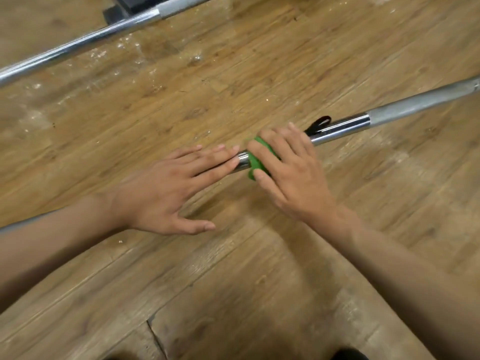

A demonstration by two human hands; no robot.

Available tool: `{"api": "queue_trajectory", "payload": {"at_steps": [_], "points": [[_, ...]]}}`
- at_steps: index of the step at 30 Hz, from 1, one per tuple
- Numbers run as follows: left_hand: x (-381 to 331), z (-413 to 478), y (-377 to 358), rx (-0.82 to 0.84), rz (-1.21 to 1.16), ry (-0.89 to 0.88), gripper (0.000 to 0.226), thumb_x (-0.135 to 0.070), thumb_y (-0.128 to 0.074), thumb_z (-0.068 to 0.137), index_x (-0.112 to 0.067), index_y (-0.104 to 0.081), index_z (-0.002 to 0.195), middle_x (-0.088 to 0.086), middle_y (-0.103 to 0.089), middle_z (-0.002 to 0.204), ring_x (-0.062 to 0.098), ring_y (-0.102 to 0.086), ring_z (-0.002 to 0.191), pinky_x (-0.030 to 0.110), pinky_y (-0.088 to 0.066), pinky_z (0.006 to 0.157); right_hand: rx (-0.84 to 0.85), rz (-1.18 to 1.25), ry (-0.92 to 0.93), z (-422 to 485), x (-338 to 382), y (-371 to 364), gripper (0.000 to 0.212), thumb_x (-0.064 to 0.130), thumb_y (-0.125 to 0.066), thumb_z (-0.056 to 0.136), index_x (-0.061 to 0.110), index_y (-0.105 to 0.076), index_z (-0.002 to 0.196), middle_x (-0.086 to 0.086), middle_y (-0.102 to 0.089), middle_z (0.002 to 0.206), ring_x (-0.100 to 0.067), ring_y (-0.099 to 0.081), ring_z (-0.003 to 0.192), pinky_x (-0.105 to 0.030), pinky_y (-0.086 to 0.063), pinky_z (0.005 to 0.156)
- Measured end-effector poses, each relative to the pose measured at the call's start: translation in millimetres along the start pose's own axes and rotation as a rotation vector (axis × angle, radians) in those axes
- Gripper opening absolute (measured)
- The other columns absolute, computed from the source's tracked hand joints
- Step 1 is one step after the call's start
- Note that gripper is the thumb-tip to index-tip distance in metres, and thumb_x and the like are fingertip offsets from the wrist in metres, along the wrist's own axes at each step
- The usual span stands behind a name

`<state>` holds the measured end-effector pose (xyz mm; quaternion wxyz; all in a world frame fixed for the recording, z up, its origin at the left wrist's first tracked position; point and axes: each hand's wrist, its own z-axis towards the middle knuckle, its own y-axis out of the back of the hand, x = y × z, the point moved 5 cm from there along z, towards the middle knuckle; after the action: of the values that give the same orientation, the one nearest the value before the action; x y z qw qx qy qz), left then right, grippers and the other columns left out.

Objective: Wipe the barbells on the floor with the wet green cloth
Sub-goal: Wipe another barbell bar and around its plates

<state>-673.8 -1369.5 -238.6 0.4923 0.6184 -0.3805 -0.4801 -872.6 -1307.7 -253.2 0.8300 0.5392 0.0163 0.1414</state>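
Observation:
A chrome barbell [342,127] lies on the wooden floor, running from lower left to upper right. A green cloth [255,161] is wrapped over its shaft near the middle of the view. My right hand [288,165] curls over the cloth and holds it against the bar. My left hand [176,185] lies flat with straight fingers along the bar just left of the cloth. A second barbell [85,38] lies farther away at the upper left.
Wet streaks glisten on the wooden floor [155,81] between the two bars. A small black strap loop [318,124] lies behind the near bar. A dark block [122,9] sits at the top edge beside the far bar.

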Motion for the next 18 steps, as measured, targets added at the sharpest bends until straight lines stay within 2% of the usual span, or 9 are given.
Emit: {"api": "queue_trajectory", "payload": {"at_steps": [1,4,6,8,10,12,14,16,18], "points": [[2.1,0.1,0.8,0.002,-0.027,-0.002,0.098,-0.075,-0.041,0.097,-0.013,-0.012,0.167,0.004,-0.006,0.176,0.023,-0.012,0.161,0.057,-0.027,0.125,-0.01,-0.021,-0.031,-3.7,-24.0,2.5,0.059,0.049,-0.026,0.108,0.011,-0.062,0.133,-0.013,-0.059,0.134,-0.038,-0.052,0.128,-0.051,-0.022,0.125],[5.9,3.4,2.2,0.001,-0.081,-0.005,0.097,-0.074,-0.041,0.097,-0.012,-0.014,0.167,0.005,-0.006,0.176,0.025,-0.01,0.162,0.059,-0.027,0.124,-0.154,-0.034,-0.327,-14.6,-101.5,18.9,0.066,0.05,-0.017,0.109,0.008,-0.066,0.122,-0.015,-0.06,0.126,-0.04,-0.053,0.123,-0.062,-0.024,0.12],[8.5,6.2,2.7,-0.003,-0.092,-0.001,0.098,-0.074,-0.043,0.096,-0.012,-0.014,0.167,0.005,-0.006,0.176,0.025,-0.009,0.162,0.059,-0.026,0.125,-0.239,-0.027,-0.479,-12.7,-111.7,21.4,0.065,0.049,-0.017,0.11,0.007,-0.067,0.113,-0.016,-0.062,0.122,-0.04,-0.053,0.121,-0.062,-0.025,0.118],[11.0,8.1,3.0,-0.008,-0.096,-0.001,0.098,-0.073,-0.044,0.097,-0.011,-0.015,0.167,0.005,-0.007,0.176,0.025,-0.009,0.162,0.058,-0.026,0.125,-0.266,-0.012,-0.578,-2.4,-88.3,11.4,0.055,0.043,-0.027,0.108,0.005,-0.067,0.113,-0.018,-0.061,0.125,-0.041,-0.049,0.128,-0.06,-0.027,0.118],[14.0,7.5,3.0,-0.006,-0.078,0.006,0.096,-0.072,-0.043,0.098,-0.012,-0.014,0.167,0.004,-0.007,0.176,0.025,-0.008,0.162,0.056,-0.024,0.126,-0.244,0.04,-0.483,7.1,-38.7,-6.1,0.056,0.044,-0.032,0.105,0.004,-0.066,0.121,-0.02,-0.06,0.131,-0.041,-0.046,0.134,-0.058,-0.026,0.12],[17.0,7.2,2.7,-0.004,-0.033,0.004,0.093,-0.071,-0.041,0.1,-0.013,-0.013,0.167,0.004,-0.006,0.176,0.025,-0.006,0.162,0.052,-0.022,0.127,-0.15,0.066,-0.237,9.0,8.1,-20.2,0.065,0.052,-0.031,0.103,0.004,-0.064,0.131,-0.019,-0.059,0.136,-0.041,-0.045,0.137,-0.056,-0.024,0.122],[20.2,6.9,2.6,-0.003,0.013,0.006,0.091,-0.07,-0.039,0.101,-0.013,-0.012,0.167,0.003,-0.005,0.176,0.025,-0.006,0.162,0.052,-0.022,0.127,-0.08,0.021,-0.039,9.0,7.3,-20.8,0.066,0.053,-0.032,0.103,0.007,-0.06,0.14,-0.018,-0.058,0.14,-0.039,-0.047,0.138,-0.053,-0.024,0.124],[22.4,6.8,1.8,0.0,0.027,0.008,0.091,-0.068,-0.04,0.102,-0.014,-0.01,0.168,0.002,-0.004,0.176,0.024,-0.005,0.162,0.05,-0.021,0.127,-0.086,-0.049,-0.046,3.5,-30.3,-16.1,0.065,0.054,-0.031,0.105,0.009,-0.057,0.144,-0.018,-0.056,0.142,-0.038,-0.047,0.137,-0.054,-0.024,0.123],[24.3,8.3,1.5,-0.008,0.018,0.004,0.091,-0.066,-0.044,0.101,-0.014,-0.01,0.168,0.001,-0.004,0.176,0.024,-0.005,0.162,0.046,-0.019,0.128,-0.149,-0.071,-0.237,-5.0,-79.5,-6.5,0.064,0.054,-0.028,0.106,0.009,-0.057,0.141,-0.018,-0.054,0.141,-0.039,-0.045,0.136,-0.059,-0.024,0.121]]}}
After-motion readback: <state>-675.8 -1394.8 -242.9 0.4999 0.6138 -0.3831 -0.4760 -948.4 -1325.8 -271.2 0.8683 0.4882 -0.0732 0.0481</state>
